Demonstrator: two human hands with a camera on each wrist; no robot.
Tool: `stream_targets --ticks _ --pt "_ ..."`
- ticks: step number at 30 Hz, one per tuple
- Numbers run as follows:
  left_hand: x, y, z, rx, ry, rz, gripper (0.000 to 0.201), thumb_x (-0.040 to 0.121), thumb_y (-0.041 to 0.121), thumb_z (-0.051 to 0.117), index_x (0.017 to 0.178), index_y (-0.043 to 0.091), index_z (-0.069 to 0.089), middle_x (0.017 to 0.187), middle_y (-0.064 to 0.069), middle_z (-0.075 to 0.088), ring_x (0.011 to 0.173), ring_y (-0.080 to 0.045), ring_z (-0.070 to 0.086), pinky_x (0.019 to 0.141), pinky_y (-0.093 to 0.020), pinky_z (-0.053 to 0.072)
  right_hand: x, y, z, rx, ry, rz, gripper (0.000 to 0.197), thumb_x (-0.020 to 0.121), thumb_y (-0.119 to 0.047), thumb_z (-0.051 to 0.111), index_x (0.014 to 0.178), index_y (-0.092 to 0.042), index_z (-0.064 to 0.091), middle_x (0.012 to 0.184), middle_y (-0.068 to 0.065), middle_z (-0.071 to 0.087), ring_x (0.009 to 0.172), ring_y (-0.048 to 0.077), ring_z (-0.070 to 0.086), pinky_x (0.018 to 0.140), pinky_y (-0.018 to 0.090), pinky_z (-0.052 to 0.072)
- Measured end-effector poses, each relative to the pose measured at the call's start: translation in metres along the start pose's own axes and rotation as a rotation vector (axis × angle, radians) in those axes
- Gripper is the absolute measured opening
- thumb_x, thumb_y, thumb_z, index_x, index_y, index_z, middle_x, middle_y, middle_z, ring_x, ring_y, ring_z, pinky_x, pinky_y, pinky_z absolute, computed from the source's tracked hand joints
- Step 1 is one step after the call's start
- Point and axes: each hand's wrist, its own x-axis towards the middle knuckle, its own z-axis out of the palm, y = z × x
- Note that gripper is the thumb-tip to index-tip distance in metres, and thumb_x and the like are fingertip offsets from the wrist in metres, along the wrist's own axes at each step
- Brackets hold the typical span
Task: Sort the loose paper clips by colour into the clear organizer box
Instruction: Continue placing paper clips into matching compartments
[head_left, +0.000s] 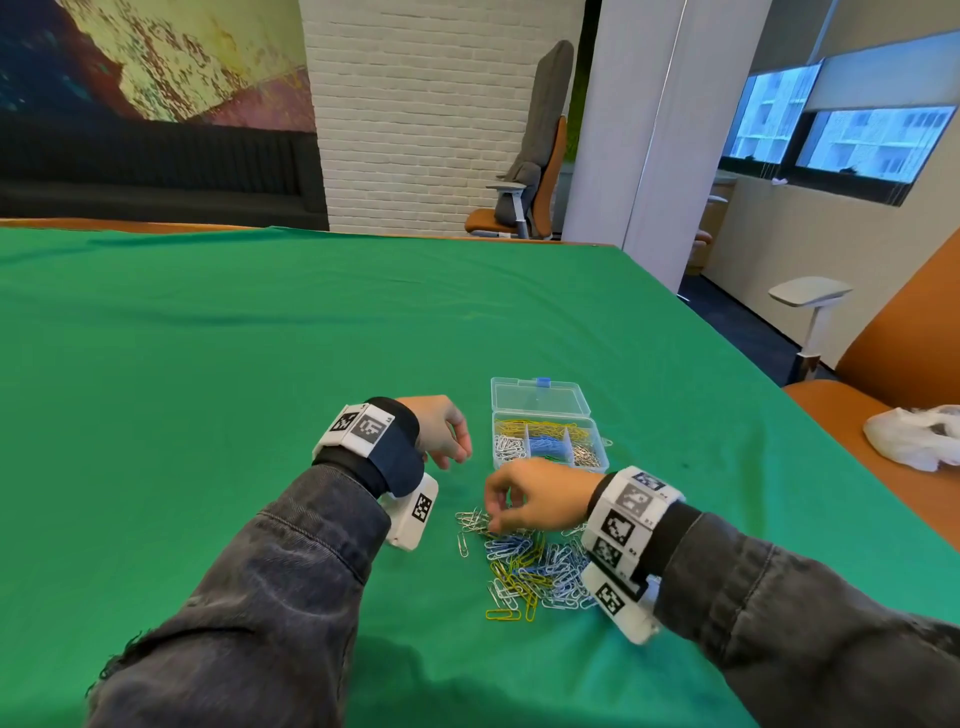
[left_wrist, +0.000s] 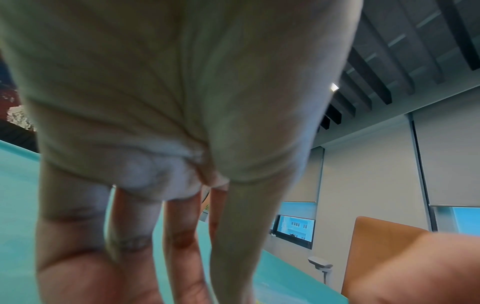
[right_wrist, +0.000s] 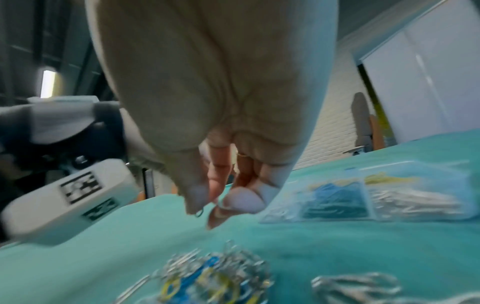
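Dark denim sleeves (head_left: 260, 597) fill the near edge, each wrist strapped with a white tagged band. Between them, on the green-covered worktop (head_left: 208, 338), lies a loose heap of paper clips (head_left: 530, 566) in blue, yellow and silver. The right hand (head_left: 540, 499) hovers over the heap's far left edge, fingers curled down; the right wrist view shows a small wire loop at the thumb tip, though blur hides whether it is truly pinched. The left hand (head_left: 441, 431) hangs just left of the clear organizer box (head_left: 545, 436), fingers loosely curled and holding nothing. That box stands just beyond the heap, lid open away, compartments holding yellow, white, blue and silver clips.
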Motion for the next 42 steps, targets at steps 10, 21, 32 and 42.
stream_targets --ticks 10,21,32,42 --pt "0.002 0.004 0.003 -0.009 -0.018 -0.019 0.011 0.091 0.014 0.064 0.082 0.020 0.060 0.097 0.001 0.069 0.072 -0.006 0.064 0.070 -0.023 0.050 -0.009 0.063 -0.035 0.152 0.522 0.231 0.009 0.082 -0.011 0.074 0.088 -0.011 0.068 0.077 0.005 0.071 0.065 0.011 0.063 0.070 0.024 0.054" --pt "0.005 0.006 0.008 -0.010 -0.028 -0.033 0.011 0.091 0.015 0.064 0.082 0.021 0.060 0.088 0.006 0.068 0.070 -0.006 0.064 0.066 -0.022 0.048 -0.020 0.076 -0.033 0.079 0.528 0.220 0.011 0.082 -0.017 0.074 0.093 -0.014 0.074 0.085 -0.003 0.071 0.073 0.003 0.061 0.068 0.007 0.044" --pt "0.006 0.036 0.033 0.040 -0.089 0.114 0.006 0.088 0.017 0.069 0.089 0.020 0.064 0.079 0.010 0.065 0.067 -0.004 0.061 0.062 -0.020 0.044 -0.062 0.106 -0.023 -0.057 0.511 0.273 0.005 0.085 -0.026 0.071 0.081 -0.024 0.072 0.071 -0.014 0.065 0.058 -0.005 0.052 0.063 0.015 0.041" --pt "0.012 0.088 0.069 0.203 0.013 0.331 0.011 0.087 0.018 0.070 0.097 0.014 0.069 0.094 -0.002 0.068 0.085 -0.017 0.062 0.082 -0.029 0.050 -0.084 0.135 -0.023 -0.100 0.407 0.424 0.011 0.087 -0.030 0.067 0.085 -0.021 0.072 0.078 -0.008 0.064 0.074 0.005 0.060 0.073 0.021 0.049"
